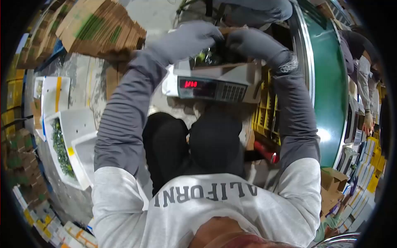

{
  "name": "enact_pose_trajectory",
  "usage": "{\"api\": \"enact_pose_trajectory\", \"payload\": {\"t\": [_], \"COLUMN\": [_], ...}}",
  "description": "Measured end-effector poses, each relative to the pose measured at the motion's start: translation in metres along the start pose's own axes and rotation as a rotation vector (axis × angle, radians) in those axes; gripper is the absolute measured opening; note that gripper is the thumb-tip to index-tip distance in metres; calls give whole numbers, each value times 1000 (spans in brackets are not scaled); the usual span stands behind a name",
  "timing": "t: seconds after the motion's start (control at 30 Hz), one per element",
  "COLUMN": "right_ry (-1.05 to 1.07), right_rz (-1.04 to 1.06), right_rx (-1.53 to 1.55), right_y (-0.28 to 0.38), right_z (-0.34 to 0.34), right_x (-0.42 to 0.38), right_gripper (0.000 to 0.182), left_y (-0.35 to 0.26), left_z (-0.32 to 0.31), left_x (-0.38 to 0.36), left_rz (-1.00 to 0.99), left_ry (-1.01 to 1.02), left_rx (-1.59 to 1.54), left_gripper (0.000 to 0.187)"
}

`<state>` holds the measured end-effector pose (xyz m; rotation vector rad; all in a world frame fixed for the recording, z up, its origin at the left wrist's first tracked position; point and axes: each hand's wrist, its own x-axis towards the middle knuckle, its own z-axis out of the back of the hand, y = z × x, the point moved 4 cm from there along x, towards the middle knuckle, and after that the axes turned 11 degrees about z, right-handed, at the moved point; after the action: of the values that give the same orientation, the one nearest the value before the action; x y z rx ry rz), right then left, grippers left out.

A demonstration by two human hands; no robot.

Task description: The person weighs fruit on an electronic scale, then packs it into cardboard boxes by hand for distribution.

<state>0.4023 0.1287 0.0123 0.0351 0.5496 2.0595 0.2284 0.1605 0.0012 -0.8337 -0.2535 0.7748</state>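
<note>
My left hand (192, 38), in a grey glove, reaches over the left side of an open carton (240, 71) with its fingers curved inward and blurred. From the other side my right hand (252, 42), gloved alike, bends over the carton's far right part, its fingertips hidden. Dark and green contents (205, 57) show inside the carton, some with a shiny, clear look. Whether either hand grips anything cannot be made out. Below the carton stands a digital scale (213, 89) with lit red digits and a keypad, just beyond my knees.
A stack of flattened cardboard (101, 31) stands at the upper left. White foam boxes (76, 128), one holding greens, lie on the left floor. A yellow crate (264, 109) is beside the scale. A green surface (326, 87) runs along the right, with another person's hand (367, 124) beyond.
</note>
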Motion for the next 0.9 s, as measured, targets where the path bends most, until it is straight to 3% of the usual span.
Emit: {"api": "enact_pose_trajectory", "payload": {"t": [0.03,0.1,0.13,0.27,0.37,0.47,0.53,0.57,0.63,0.67,0.73,0.8,0.83,0.87,0.9], "right_ry": [-59,-75,-57,-52,-43,93,-7,-56,112,16,70,127,119,205,76], "right_rz": [42,68,34,137,201,6,178,263,123,135,255,273,412,341,393], "right_rx": [136,191,201,113,163,86,-144,-260,-244,-240,-128,-223,-329,-328,-325], "right_y": [-17,-15,-12,3,16,41,47,44,23,14,29,24,8,13,11], "right_z": [-2,10,11,14,8,-3,-23,-39,-80,-88,-68,-57,-65,-65,-73], "right_x": [-3,-16,-21,-20,-2,26,45,55,75,75,68,61,66,65,67], "right_gripper": [20,21,22,25,26,30,26,24,27,26,26,22,19,18,18], "left_y": [7,24,40,69,71,71,63,65,77,62,65,65,66,67,54], "left_z": [16,34,36,21,9,-5,-12,-16,-24,-18,-22,-25,-28,-32,-25], "left_x": [-13,-41,-51,-73,-68,-48,-41,-35,-23,-29,-26,-32,-32,-31,-40], "left_rz": [-11,227,256,315,307,365,462,397,268,478,419,430,371,311,450], "left_ry": [-13,-63,-95,-39,-148,-213,-212,-272,-398,-182,-204,-235,-314,-393,-239], "left_rx": [-161,-325,-344,-342,-305,-323,-293,-189,18,-187,-186,-193,-180,-162,-256], "left_gripper": [29,28,30,37,42,56,61,62,62,62,58,54,51,48,47]}}
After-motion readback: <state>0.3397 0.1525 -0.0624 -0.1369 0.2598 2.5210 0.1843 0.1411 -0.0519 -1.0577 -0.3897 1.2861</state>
